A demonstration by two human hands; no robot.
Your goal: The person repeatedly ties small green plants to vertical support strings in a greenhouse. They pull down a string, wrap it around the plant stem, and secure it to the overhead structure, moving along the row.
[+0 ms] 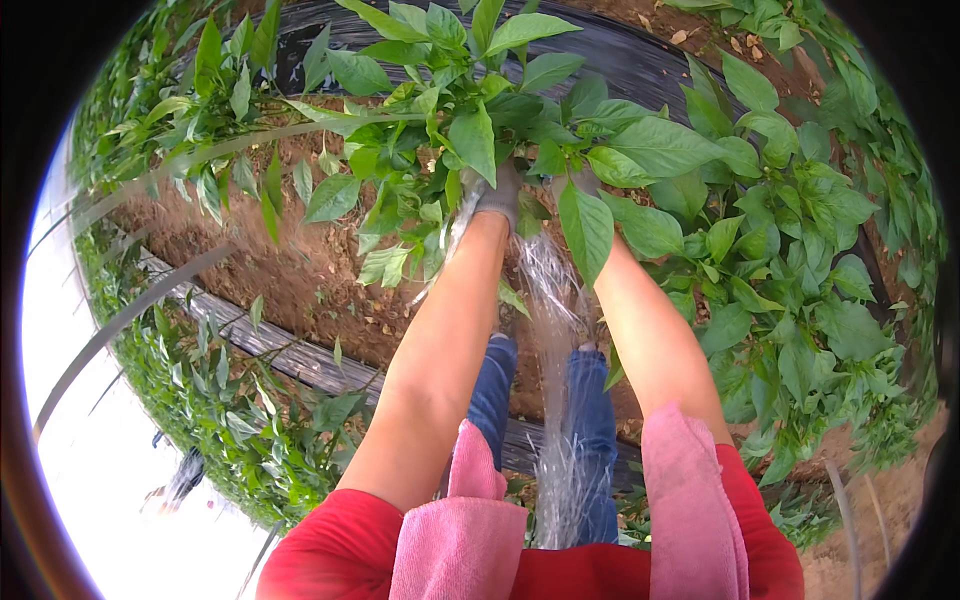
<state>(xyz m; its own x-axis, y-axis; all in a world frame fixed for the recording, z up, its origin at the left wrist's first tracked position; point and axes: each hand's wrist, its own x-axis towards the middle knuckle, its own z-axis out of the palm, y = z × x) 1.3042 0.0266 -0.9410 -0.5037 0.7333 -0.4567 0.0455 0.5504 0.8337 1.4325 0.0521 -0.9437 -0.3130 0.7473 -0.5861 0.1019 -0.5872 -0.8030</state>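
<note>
Broad green leaves of a pepper-like plant [480, 139] rise in front of me, and both arms reach into it. My left hand [499, 189], in a grey glove, is among the stems; its fingers are hidden by leaves. Beside its wrist, thin clear plastic strands [459, 221] hang down. My right hand [579, 182], also grey-gloved, is mostly covered by large leaves. What either hand grips does not show. A bundle of clear plastic twine [555, 300] runs from my waist up between my forearms towards the hands.
Black plastic mulch film [630, 45] covers the bed behind the plant. Brown soil [315, 277] with dry leaves lies between rows. Grey curved hoops [135, 311] cross the left side. More leafy plants [810, 300] crowd the right. A pink towel [461, 544] hangs before my chest.
</note>
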